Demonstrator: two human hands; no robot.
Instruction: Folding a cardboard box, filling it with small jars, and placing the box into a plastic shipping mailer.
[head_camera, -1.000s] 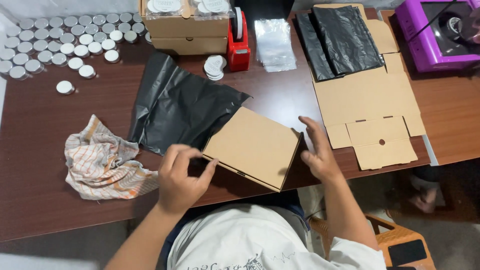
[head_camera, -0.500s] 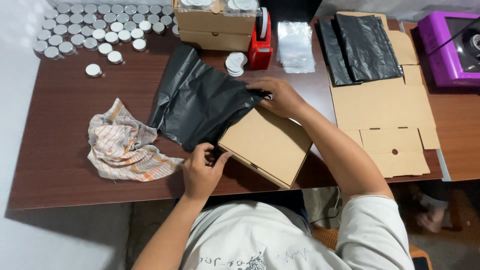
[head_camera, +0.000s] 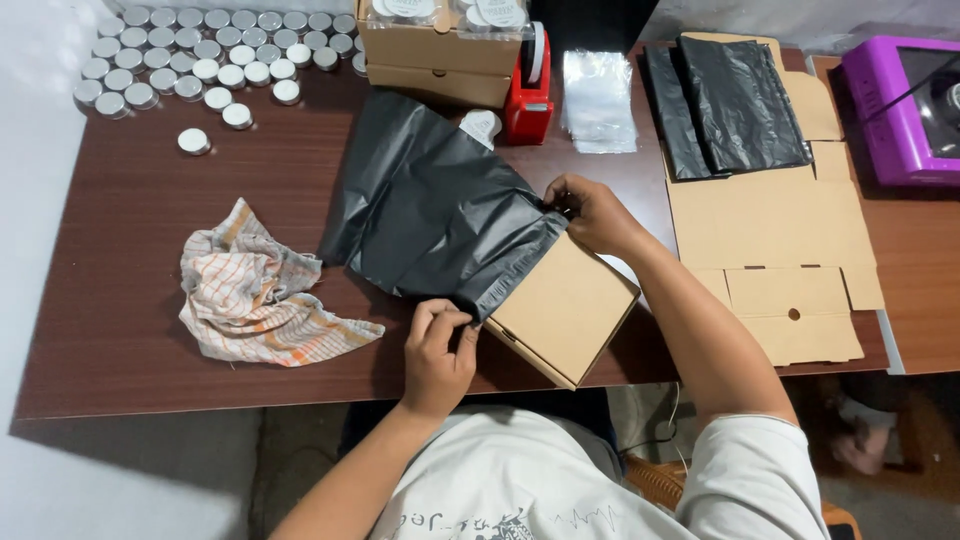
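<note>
Black plastic bag lies flat on the brown table, and its open end covers one corner of a small cardboard box near the table's front edge. Left hand pinches the near corner of the bag's mouth, fingers closed tight on the plastic. Right hand pinches the far corner of the mouth, closed on it too, just above the box.

Left of the bag sits a crumpled checked cloth. Far back on the left are many little round silver tins. Behind the bag stand a bigger cardboard box and a red tape holder, with clear bags beside it. On the right lie flat cardboard sheets, more black bags on top, and a purple machine.
</note>
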